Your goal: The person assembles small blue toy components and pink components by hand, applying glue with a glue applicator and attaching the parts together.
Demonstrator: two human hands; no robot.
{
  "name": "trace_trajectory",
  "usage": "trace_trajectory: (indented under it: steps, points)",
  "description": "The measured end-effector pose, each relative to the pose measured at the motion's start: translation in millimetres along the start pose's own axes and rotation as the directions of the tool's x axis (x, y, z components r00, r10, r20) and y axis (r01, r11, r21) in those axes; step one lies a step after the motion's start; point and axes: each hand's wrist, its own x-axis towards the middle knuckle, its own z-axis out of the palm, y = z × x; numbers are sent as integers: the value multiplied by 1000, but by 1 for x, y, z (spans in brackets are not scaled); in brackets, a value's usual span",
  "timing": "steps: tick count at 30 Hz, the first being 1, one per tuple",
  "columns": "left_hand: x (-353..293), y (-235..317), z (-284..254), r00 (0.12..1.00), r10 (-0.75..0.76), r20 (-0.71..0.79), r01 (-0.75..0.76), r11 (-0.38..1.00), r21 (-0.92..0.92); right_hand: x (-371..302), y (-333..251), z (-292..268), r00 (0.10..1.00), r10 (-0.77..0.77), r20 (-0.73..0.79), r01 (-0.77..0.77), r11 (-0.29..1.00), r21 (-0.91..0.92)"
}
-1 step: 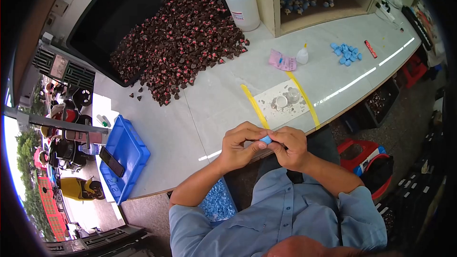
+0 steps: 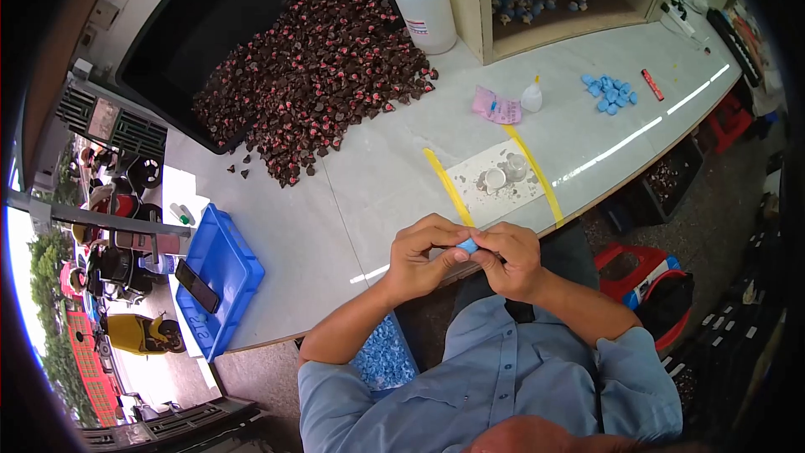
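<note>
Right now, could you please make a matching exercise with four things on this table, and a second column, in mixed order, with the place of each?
Things:
1. small blue piece
2. white jug
3. blue crate
4. loose blue pieces

Places:
A. on the table's left edge, with a dark phone inside
B. pinched between left hand and right hand
C. on the table's far right part, beside a red stick
D. next to the dark heap, by the wooden box

Pairs: 1-B, 2-D, 3-A, 4-C

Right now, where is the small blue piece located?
In the head view, the small blue piece is pinched between the left hand and right hand, at the table's near edge.
</note>
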Motion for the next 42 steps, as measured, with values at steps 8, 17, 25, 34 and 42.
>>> trace_trajectory:
  steps: [8,17,25,34,42]
  points:
    - [-1,-2,0,999,-38,-31,34,993,-110,6,-1,6,999,35,-33,-34,999,20]
    - [-1,-2,0,993,-86,-83,67,975,-212,11,-3,6,997,71,-28,-70,997,46]
    - [-3,-6,-5,993,-104,-57,88,969,-233,10,-7,12,995,46,-94,-42,998,46]
    - [0,-14,-7,959,-284,15,218,700,-680,20,-8,28,984,-9,-178,-9,995,-98]
    - [-2,-15,-10,975,-222,5,177,767,-617,22,-8,28,983,-81,-167,75,996,-43]
